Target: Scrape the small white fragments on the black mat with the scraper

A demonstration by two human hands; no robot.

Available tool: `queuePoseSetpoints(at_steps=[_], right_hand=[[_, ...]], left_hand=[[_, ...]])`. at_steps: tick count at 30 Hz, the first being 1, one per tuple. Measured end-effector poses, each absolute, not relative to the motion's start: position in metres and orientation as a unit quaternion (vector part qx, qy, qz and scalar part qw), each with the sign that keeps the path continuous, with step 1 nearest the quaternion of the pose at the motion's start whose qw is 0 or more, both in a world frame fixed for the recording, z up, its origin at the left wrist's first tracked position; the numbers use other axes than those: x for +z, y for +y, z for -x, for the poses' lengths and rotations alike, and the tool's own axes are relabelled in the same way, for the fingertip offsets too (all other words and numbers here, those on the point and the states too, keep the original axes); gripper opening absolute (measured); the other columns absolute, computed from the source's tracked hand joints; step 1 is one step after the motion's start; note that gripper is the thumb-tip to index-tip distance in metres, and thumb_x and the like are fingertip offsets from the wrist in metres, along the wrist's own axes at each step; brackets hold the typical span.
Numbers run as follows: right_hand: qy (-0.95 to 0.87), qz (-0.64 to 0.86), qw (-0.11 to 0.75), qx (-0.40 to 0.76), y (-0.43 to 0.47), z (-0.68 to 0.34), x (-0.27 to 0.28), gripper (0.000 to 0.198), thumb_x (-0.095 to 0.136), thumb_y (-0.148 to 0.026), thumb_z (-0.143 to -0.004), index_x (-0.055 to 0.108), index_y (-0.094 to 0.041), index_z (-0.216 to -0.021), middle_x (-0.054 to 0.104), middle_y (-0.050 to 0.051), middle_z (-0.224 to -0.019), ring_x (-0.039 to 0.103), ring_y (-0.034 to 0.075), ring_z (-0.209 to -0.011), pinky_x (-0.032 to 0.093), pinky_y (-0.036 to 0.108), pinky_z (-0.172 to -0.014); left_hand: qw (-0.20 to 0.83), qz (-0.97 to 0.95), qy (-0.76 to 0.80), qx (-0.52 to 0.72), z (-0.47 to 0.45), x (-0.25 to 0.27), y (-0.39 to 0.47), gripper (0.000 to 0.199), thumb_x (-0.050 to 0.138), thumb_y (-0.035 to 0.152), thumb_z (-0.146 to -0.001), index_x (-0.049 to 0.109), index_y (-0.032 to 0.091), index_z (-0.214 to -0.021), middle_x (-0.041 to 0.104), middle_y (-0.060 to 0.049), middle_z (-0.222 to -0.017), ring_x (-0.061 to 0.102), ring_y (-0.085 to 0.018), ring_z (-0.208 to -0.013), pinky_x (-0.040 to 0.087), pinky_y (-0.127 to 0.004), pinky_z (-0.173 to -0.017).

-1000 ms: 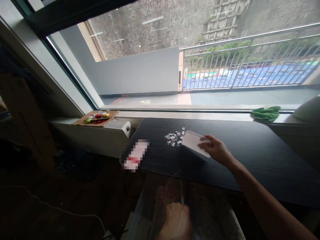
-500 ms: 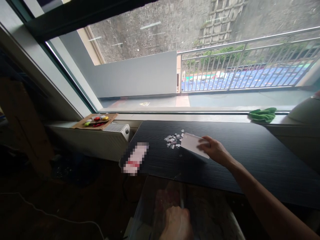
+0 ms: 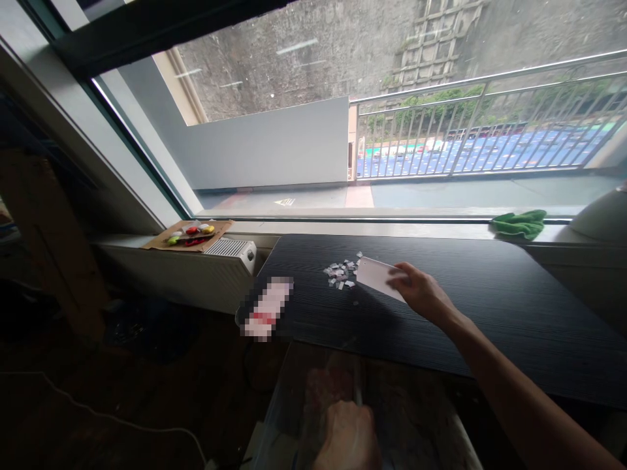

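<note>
In my right hand [image 3: 416,287] is a thin, stiff white card [image 3: 376,275], gripped by its right end and tilted over the dark tabletop [image 3: 313,313]. The card's left edge meets a small heap of white paper scraps [image 3: 340,271], and one more scrap lies apart in front of it. My left hand [image 3: 349,431] is low, in front of the table, closed into a fist with its back towards me. Its fingertips are hidden, so what it grips does not show. Just beyond it is a dim, see-through surface [image 3: 289,398], perhaps plastic.
A blurred pink and white item [image 3: 267,310] lies at the table's left corner. Beyond stands a radiator [image 3: 206,277] with a piece of cardboard [image 3: 159,240] bearing small coloured things. A green cloth [image 3: 519,224] rests on the windowsill. A white cable [image 3: 122,423] crosses the dark floor.
The white card has tipped a little, showing a narrower face, with its left edge still at the scraps. My left hand stays closed in the same place. The view has shifted slightly.
</note>
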State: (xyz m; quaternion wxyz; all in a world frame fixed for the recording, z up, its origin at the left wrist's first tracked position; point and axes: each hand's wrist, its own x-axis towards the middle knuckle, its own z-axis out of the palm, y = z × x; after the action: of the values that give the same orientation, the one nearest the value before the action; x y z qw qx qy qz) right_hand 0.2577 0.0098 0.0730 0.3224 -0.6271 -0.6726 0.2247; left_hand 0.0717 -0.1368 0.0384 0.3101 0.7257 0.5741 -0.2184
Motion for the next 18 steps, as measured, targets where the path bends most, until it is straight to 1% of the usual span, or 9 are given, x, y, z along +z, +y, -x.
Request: queuePoseSetpoints(at_steps=[3, 5, 7, 10, 12, 16, 18], right_hand=[[-0.675, 0.615, 0.329, 0.241, 0.008, -0.254, 0.073, 0.023, 0.055, -0.033, -0.081, 0.061, -0.024, -0.101, 0.077, 0.006, -0.09, 0.071, 0.023, -0.077, 0.052, 0.032, -0.062], [-0.68, 0.605, 0.325, 0.256, 0.006, -0.253, 0.074, 0.022, 0.053, -0.031, -0.081, 0.06, -0.024, -0.101, 0.077, 0.006, -0.09, 0.071, 0.022, -0.077, 0.052, 0.031, -0.062], [-0.683, 0.621, 0.303, 0.236, 0.003, -0.254, 0.077, 0.022, 0.053, -0.029, -0.081, 0.061, -0.024, -0.101, 0.077, 0.006, -0.088, 0.07, 0.021, -0.073, 0.05, 0.03, -0.06], [-0.681, 0.658, 0.266, 0.178, -0.003, -0.259, 0.084, 0.022, 0.056, -0.032, -0.08, 0.063, -0.024, -0.099, 0.076, 0.005, -0.083, 0.068, 0.021, -0.066, 0.047, 0.029, -0.056], [-0.68, 0.663, 0.264, 0.169, -0.005, -0.263, 0.088, 0.023, 0.057, -0.034, -0.079, 0.063, -0.024, -0.099, 0.076, 0.006, -0.082, 0.067, 0.021, -0.064, 0.046, 0.029, -0.055], [-0.675, 0.65, 0.289, 0.196, -0.003, -0.261, 0.09, 0.024, 0.056, -0.032, -0.08, 0.062, -0.023, -0.101, 0.075, 0.006, -0.082, 0.067, 0.021, -0.065, 0.046, 0.029, -0.055], [-0.675, 0.648, 0.278, 0.215, -0.002, -0.26, 0.09, 0.024, 0.055, -0.03, -0.08, 0.061, -0.022, -0.102, 0.075, 0.007, -0.085, 0.066, 0.02, -0.065, 0.046, 0.029, -0.055]], left_hand=[[0.308, -0.724, 0.576, -0.221, -0.072, 0.038, -0.137, 0.032, 0.054, 0.013, -0.076, 0.072, 0.009, -0.102, 0.072, -0.022, -0.099, 0.067, -0.035, -0.098, 0.054, -0.044, -0.085], [0.308, -0.726, 0.572, -0.225, -0.073, 0.039, -0.136, 0.031, 0.053, 0.013, -0.077, 0.072, 0.009, -0.102, 0.072, -0.022, -0.099, 0.067, -0.035, -0.099, 0.054, -0.044, -0.085], [0.312, -0.725, 0.568, -0.232, -0.075, 0.042, -0.135, 0.032, 0.054, 0.014, -0.077, 0.072, 0.009, -0.102, 0.071, -0.022, -0.1, 0.067, -0.034, -0.099, 0.054, -0.043, -0.086], [0.314, -0.723, 0.57, -0.229, -0.074, 0.043, -0.135, 0.033, 0.053, 0.013, -0.076, 0.071, 0.009, -0.104, 0.071, -0.022, -0.101, 0.067, -0.034, -0.099, 0.054, -0.044, -0.086], [0.31, -0.728, 0.572, -0.214, -0.072, 0.041, -0.137, 0.034, 0.052, 0.013, -0.077, 0.071, 0.009, -0.104, 0.071, -0.022, -0.1, 0.067, -0.035, -0.099, 0.054, -0.044, -0.085], [0.304, -0.738, 0.57, -0.195, -0.071, 0.036, -0.138, 0.034, 0.051, 0.016, -0.078, 0.072, 0.009, -0.103, 0.071, -0.023, -0.098, 0.067, -0.036, -0.098, 0.054, -0.046, -0.085], [0.306, -0.734, 0.57, -0.206, -0.072, 0.035, -0.138, 0.034, 0.052, 0.015, -0.077, 0.072, 0.009, -0.103, 0.071, -0.022, -0.098, 0.067, -0.036, -0.098, 0.053, -0.045, -0.085]])
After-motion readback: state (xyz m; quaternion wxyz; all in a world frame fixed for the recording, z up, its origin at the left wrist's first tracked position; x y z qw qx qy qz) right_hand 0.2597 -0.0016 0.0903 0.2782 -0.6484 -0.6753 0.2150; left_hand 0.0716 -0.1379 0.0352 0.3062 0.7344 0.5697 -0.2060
